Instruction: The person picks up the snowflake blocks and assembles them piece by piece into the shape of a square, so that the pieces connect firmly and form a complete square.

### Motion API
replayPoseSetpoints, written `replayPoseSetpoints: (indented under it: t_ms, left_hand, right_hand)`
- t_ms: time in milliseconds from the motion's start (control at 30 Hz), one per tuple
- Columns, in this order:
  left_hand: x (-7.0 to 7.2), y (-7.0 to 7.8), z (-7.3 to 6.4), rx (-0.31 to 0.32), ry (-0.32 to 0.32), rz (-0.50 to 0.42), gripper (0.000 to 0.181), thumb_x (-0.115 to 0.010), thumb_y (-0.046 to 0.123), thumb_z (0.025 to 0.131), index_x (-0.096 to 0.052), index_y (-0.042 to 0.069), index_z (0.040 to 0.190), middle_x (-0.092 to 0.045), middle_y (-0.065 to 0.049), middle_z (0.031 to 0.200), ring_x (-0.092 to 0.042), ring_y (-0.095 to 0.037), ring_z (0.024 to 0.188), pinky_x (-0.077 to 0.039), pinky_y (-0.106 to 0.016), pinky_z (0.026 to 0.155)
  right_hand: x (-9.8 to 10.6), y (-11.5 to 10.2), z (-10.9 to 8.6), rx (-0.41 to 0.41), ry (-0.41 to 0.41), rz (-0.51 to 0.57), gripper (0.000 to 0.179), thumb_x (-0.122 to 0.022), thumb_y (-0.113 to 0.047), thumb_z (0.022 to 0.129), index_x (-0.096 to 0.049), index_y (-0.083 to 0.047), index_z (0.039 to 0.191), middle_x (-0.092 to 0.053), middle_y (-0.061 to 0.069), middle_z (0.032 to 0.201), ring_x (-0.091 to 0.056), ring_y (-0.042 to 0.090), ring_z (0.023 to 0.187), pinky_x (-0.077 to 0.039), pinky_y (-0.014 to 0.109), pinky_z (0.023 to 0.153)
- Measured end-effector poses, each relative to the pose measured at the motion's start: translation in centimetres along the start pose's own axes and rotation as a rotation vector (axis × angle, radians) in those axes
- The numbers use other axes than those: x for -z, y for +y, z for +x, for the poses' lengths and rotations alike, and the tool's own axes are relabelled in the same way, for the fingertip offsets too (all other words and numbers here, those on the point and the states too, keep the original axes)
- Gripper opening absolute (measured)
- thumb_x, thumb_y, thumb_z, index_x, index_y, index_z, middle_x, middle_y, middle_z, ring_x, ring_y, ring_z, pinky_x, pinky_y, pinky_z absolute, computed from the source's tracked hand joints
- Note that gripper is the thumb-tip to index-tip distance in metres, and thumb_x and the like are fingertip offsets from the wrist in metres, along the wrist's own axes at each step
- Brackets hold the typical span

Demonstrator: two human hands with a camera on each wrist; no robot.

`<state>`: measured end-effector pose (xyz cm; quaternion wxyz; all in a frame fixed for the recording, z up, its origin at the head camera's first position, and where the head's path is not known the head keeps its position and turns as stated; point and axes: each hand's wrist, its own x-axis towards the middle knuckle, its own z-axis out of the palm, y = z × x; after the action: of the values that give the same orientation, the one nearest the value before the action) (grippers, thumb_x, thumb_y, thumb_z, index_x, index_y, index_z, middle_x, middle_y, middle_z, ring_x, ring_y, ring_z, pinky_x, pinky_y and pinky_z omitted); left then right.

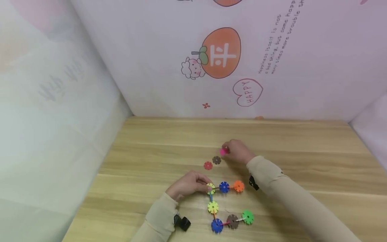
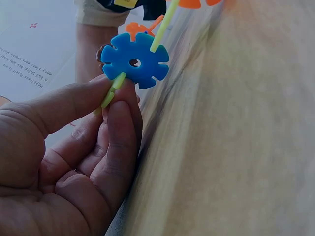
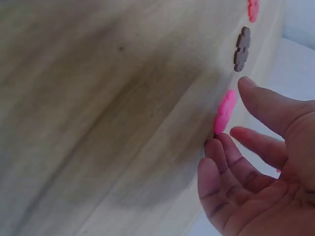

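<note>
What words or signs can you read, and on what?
"HAPPY": heart, back wall.
"Happiness itself is not / a bad thing, but some happ… / many times more trouble th…": back wall, cut off.
"平", probably, sideways: orange fruit print.
Unreadable: left wall writing; yellow label, black wrist device.

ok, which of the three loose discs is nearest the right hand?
The pink disc, right at the right hand; the brown disc lies farther off, the red disc farthest.
</note>
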<state>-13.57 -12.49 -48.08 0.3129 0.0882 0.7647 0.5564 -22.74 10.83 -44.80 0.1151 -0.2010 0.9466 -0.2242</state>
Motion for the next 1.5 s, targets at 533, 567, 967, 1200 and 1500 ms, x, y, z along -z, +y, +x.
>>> replayPoseSetpoints:
  t_ms: [533,567,967,1200,1500]
  left_hand:
    - [0.2,-0.3,0.0,-0.028,-0.031,0.036,0.019,-0.076,0.015,0.085,-0.075,0.006,0.102,-0.074,-0.003,0.098,-0.063,-0.013,0.085,-0.051,-0.028,0.08]
    - [0.2,-0.3,0.0,-0.028,-0.035,0.036,0.019,-0.076,0.015,0.085,-0.075,0.006,0.102,-0.074,-0.003,0.098,-0.064,-0.014,0.085,-0.051,-0.028,0.08]
    - [1.2,0.3,0.0,-0.014,-0.055,0.016,0.023,-0.075,0.015,0.086,-0.072,0.004,0.106,-0.073,-0.004,0.096,-0.067,-0.014,0.082,-0.055,-0.029,0.081]
    - [1.2,0.0,0.3,-0.01,-0.055,0.005,0.022,-0.075,0.016,0.086,-0.072,0.005,0.105,-0.072,-0.003,0.095,-0.067,-0.014,0.084,-0.055,-0.029,0.081]
    - [0.5,-0.4,0.2,0.015,-0.056,-0.013,0.02,-0.075,0.016,0.086,-0.072,0.006,0.103,-0.072,-0.003,0.09,-0.067,-0.014,0.081,-0.054,-0.028,0.079]
  right_hand:
    - [0.1,3.1,-4.8,-0.096,-0.014,0.219,0.016,-0.074,-0.014,0.086,-0.065,-0.006,0.097,-0.067,0.005,0.09,-0.062,0.018,0.085,-0.055,0.036,0.08]
    - [-0.1,3.4,-5.6,-0.092,-0.002,0.229,0.015,-0.074,-0.015,0.087,-0.066,-0.007,0.097,-0.067,0.004,0.09,-0.062,0.017,0.085,-0.055,0.035,0.079]
    - [-2.5,2.6,-14.1,-0.224,0.162,0.293,0.012,-0.072,-0.028,0.09,-0.074,-0.017,0.094,-0.07,-0.005,0.083,-0.059,0.01,0.073,-0.05,0.021,0.063]
    - [-3.3,1.2,-15.6,-0.205,0.195,0.344,0.013,-0.074,-0.028,0.088,-0.072,-0.016,0.091,-0.07,-0.005,0.081,-0.059,0.005,0.069,-0.05,0.021,0.063]
    - [-3.5,0.9,-16.0,-0.258,0.109,0.415,0.023,-0.069,-0.038,0.091,-0.071,-0.016,0.094,-0.07,-0.004,0.084,-0.057,0.008,0.071,-0.047,0.022,0.061]
